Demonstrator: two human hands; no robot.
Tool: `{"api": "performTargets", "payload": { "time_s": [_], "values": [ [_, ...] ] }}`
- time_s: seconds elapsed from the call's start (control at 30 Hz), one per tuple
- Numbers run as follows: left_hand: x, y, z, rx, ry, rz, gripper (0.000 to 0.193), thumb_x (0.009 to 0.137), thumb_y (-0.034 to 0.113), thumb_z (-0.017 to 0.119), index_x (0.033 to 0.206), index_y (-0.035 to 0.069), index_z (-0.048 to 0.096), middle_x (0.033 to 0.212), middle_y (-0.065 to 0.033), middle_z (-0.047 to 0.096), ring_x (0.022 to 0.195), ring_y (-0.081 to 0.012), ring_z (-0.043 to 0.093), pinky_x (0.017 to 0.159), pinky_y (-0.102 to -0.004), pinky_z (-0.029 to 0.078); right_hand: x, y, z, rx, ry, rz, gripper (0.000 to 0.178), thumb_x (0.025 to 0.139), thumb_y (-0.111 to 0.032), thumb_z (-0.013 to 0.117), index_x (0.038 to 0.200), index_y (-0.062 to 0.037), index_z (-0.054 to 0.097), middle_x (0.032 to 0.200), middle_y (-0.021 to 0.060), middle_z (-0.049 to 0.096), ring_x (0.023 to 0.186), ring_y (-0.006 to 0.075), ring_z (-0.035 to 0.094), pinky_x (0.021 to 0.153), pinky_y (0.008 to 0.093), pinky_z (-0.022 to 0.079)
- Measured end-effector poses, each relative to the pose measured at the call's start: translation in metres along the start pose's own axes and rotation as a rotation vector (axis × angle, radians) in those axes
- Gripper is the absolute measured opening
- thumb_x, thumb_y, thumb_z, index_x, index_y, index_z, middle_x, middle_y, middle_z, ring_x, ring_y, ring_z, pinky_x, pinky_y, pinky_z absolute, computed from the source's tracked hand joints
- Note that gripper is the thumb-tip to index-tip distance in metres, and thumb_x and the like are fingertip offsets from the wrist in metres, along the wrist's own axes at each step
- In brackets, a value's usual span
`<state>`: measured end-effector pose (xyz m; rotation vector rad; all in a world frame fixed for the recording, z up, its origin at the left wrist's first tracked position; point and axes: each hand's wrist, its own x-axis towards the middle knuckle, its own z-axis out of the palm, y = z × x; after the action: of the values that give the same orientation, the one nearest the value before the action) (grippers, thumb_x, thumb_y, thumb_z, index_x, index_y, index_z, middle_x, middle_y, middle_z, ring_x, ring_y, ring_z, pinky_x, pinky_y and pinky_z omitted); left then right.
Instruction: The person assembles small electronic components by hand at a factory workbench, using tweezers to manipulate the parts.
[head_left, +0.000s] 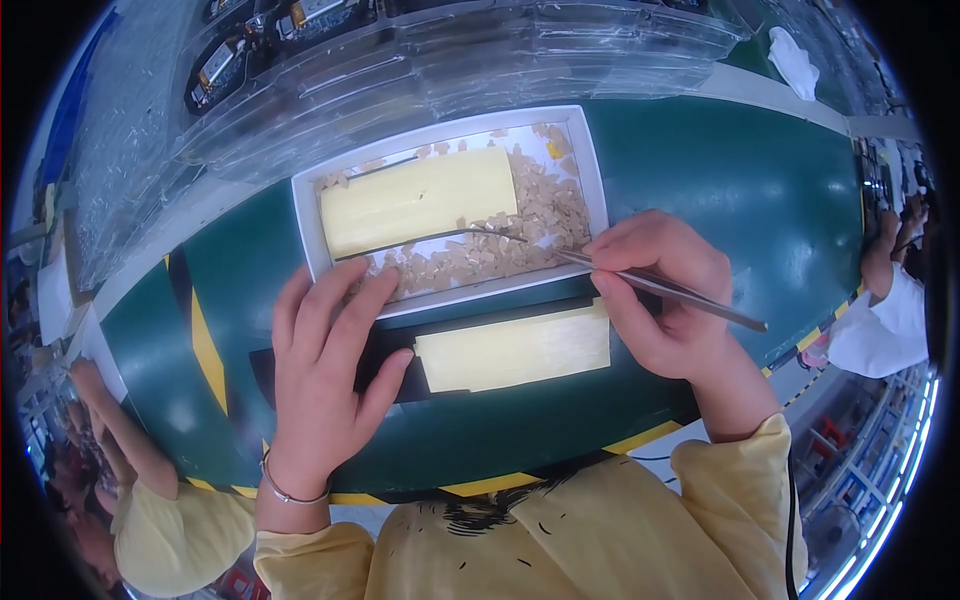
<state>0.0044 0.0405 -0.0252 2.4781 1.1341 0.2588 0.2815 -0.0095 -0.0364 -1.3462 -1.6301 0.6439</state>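
My right hand is closed in a pinch around a pair of metal tweezers. Their tips reach over the near right wall of a white open box. Inside it lie many small tan flakes and a pale yellow sheet with dark edges. My left hand has its fingers spread across the box's near left rim, fingertips at the flakes. Below the box, a second yellow sheet rests on a dark strip, and my left thumb is close to its left end.
Stacked clear plastic trays with electronic parts stand beyond the box. Yellow and black tape marks the green table. A white cloth lies far right. Other people sit left and right.
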Motion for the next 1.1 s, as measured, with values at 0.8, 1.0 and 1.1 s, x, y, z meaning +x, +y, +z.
{"api": "performTargets", "payload": {
  "time_s": [0.8,1.0,1.1],
  "values": [
    [0.0009,-0.0007,0.0012,0.000,0.005,0.010,0.051,0.074,0.016,0.066,0.123,0.005,0.056,0.126,-0.0147,0.051,0.118,-0.0349,0.045,0.108,-0.0488,0.025,0.0038,-0.0024,-0.0007,-0.063,-0.050,-0.026,0.017,0.073,0.010,0.063,0.083,-0.0026,0.060,0.080,0.0102,0.063,0.072,0.0243,0.063,0.059,0.0284,0.051],
    [0.0005,-0.0001,0.0012,-0.002,0.011,0.006,0.051,0.074,0.016,0.066,0.122,0.006,0.056,0.126,-0.0144,0.051,0.118,-0.0348,0.044,0.108,-0.0488,0.025,0.0043,-0.0047,-0.0001,-0.062,-0.042,-0.005,0.015,0.074,0.009,0.062,0.083,-0.0025,0.060,0.077,0.0110,0.060,0.068,0.0249,0.062,0.056,0.0291,0.049],
    [-0.0011,0.0005,0.0016,0.008,0.020,0.005,0.051,0.073,0.016,0.066,0.122,0.006,0.056,0.126,-0.0143,0.051,0.119,-0.0351,0.044,0.108,-0.0485,0.025,0.0026,-0.0048,-0.0016,-0.047,-0.088,0.003,0.013,0.075,0.008,0.065,0.086,0.0008,0.061,0.082,0.0132,0.064,0.073,0.0232,0.063,0.063,0.0269,0.048]
  ]
}}
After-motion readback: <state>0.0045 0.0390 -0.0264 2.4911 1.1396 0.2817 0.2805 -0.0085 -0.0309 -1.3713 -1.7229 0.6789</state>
